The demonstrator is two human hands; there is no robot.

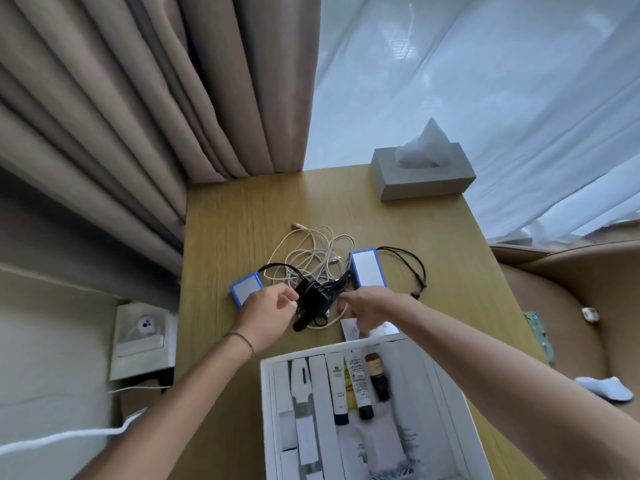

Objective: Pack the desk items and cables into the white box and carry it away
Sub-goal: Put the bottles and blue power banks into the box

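Between the two hands, a black charger [313, 297] with tangled black cord: left hand [268, 315] pinches its left side, right hand [369, 311] grips the cord end. White cables [311, 252] lie behind; white box [268, 410] sits nearer on the bench [225, 220].

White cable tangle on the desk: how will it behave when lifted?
The white cable tangle lies in loose, uneven loops, so it is probably floppy and will sag and trail. It overlaps the black cable bundle held by both hands, so it may snag and drag along. Looks light.
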